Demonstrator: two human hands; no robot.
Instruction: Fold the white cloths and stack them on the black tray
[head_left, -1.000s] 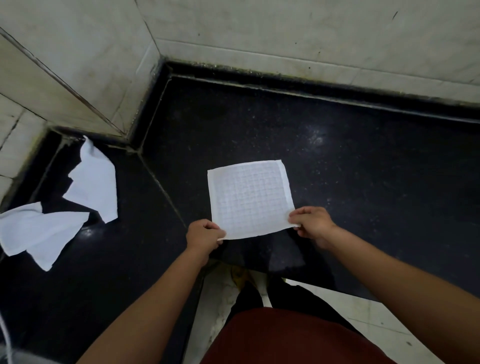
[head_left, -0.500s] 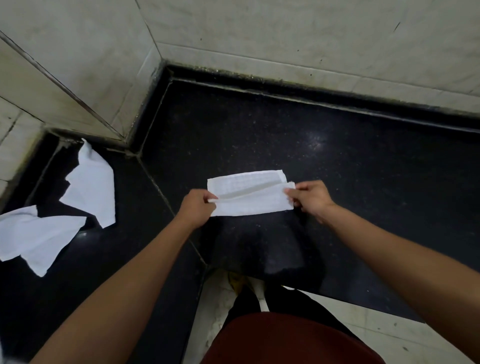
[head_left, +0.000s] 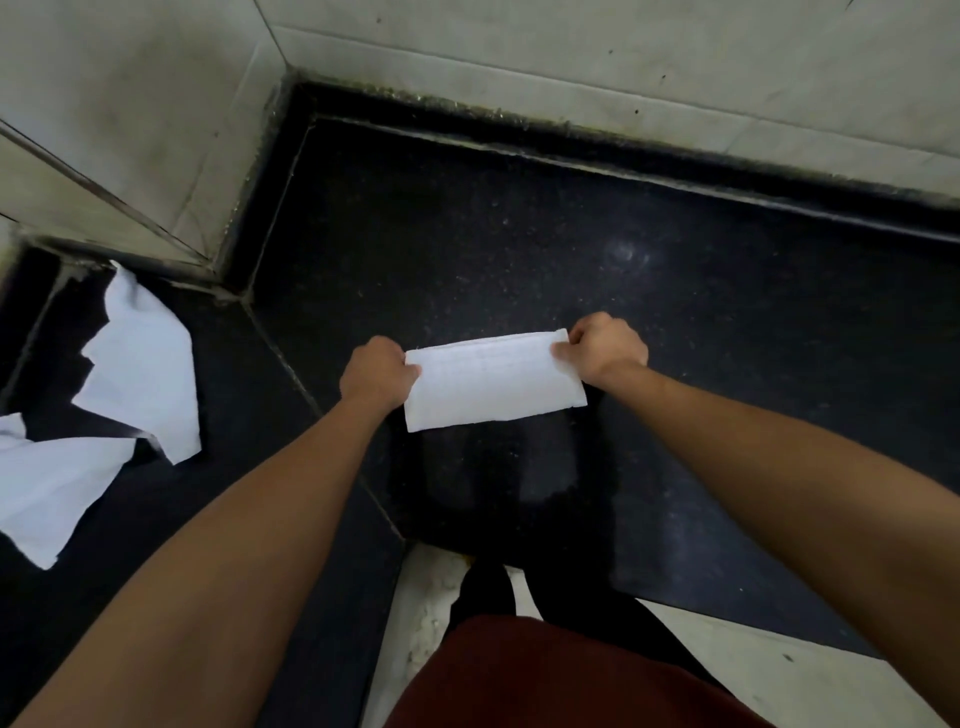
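Centre of view: white cloth (head_left: 493, 382), folded into a long rectangle, long side running left to right, right end slightly farther away. Sits over the black speckled counter (head_left: 519, 234), a faint reflection below its near edge. Resting on the surface or held just above it: cannot tell.

At the cloth's left end: left hand (head_left: 374, 371), fingers curled, pinching the short edge near the far corner. At the right end: right hand (head_left: 605, 348), fingers curled, thumb on top, pinching the short edge near the far corner. Both forearms stretched forward, bare.

Far left, well apart from the hands: two loose white cloths, unfolded and crumpled, on a lower-looking stretch of the same black surface. Upper loose cloth (head_left: 143, 364) close to the wall corner; lower loose cloth (head_left: 52, 488) at the frame edge, the two nearly touching.

Behind the counter: pale tiled wall (head_left: 519, 52), dark grimy joint along its base. Bottom of view: dark red garment (head_left: 545, 675).
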